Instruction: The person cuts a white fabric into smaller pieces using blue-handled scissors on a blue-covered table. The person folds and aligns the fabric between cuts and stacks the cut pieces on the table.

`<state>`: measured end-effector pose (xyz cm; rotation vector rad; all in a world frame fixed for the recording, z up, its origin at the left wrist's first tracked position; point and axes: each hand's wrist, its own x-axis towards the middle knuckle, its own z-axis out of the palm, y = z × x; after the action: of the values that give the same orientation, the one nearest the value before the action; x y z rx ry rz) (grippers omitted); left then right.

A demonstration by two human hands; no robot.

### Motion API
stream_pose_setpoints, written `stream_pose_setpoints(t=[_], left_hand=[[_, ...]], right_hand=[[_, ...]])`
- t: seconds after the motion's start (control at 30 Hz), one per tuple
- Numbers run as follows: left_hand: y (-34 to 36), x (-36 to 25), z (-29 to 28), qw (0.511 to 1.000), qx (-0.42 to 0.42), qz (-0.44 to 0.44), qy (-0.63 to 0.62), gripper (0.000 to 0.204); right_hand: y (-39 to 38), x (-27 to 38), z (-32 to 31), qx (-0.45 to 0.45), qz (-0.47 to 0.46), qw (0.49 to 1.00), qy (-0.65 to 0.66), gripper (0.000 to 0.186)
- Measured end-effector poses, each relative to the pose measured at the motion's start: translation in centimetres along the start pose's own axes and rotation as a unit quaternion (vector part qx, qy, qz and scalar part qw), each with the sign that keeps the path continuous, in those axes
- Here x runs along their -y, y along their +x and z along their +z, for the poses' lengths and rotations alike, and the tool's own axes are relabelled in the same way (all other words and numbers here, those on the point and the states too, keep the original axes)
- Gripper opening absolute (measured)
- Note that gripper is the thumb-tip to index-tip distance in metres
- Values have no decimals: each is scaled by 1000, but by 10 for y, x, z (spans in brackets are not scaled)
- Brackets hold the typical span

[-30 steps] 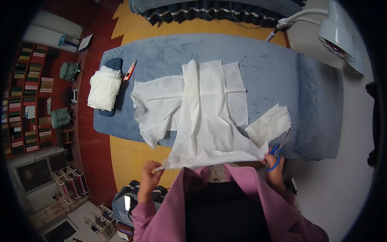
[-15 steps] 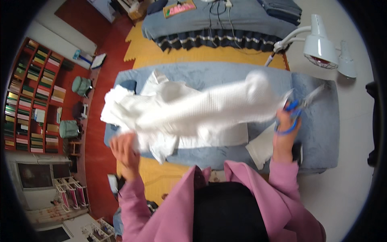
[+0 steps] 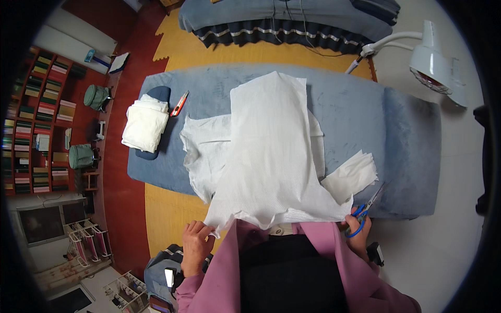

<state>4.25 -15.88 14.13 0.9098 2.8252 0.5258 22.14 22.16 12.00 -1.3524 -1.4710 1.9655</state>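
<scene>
A large white cloth (image 3: 271, 146) is spread out in front of me, its near edge raised close to my body. My left hand (image 3: 195, 244) is closed, pinching the cloth's near left corner. At the opposite corner, my right hand (image 3: 359, 239) grips blue-handled scissors (image 3: 361, 210) with the blades pointing away to the upper right. The fingers of that hand also hold the corner of the cloth. Underneath lies another white cloth (image 3: 207, 136), partly covered. A smaller folded white piece (image 3: 353, 175) rests beside the scissors.
A blue-covered bed (image 3: 355, 112) carries the cloths. At its left end, folded white cloths (image 3: 144, 126) sit on a dark blue pad (image 3: 164, 95), near a red utility knife (image 3: 179, 104). A white lamp (image 3: 430, 61) stands at the far right. A second covered bed (image 3: 229, 20) is beyond.
The blurred, bunched white cloth has been swung round and spread toward me. Both hands have come down nearer my body, uncovering the folded stack and the utility knife. The scissors stay in my right hand.
</scene>
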Motion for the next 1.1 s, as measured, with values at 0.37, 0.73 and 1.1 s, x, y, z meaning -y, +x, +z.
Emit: stream_pose_setpoints(t=[0.37, 0.73, 1.1], left_hand=[[71, 57, -11, 975, 71, -120, -173, 16], [313, 153, 114, 958, 11, -169, -232, 23], [406, 174, 206, 988, -74, -105, -84, 40]], right_hand=[[39, 17, 51, -11, 14, 1000, 7, 19], [273, -9, 173, -83, -59, 993, 66, 17], [347, -89, 181, -135, -96, 971, -175, 32]])
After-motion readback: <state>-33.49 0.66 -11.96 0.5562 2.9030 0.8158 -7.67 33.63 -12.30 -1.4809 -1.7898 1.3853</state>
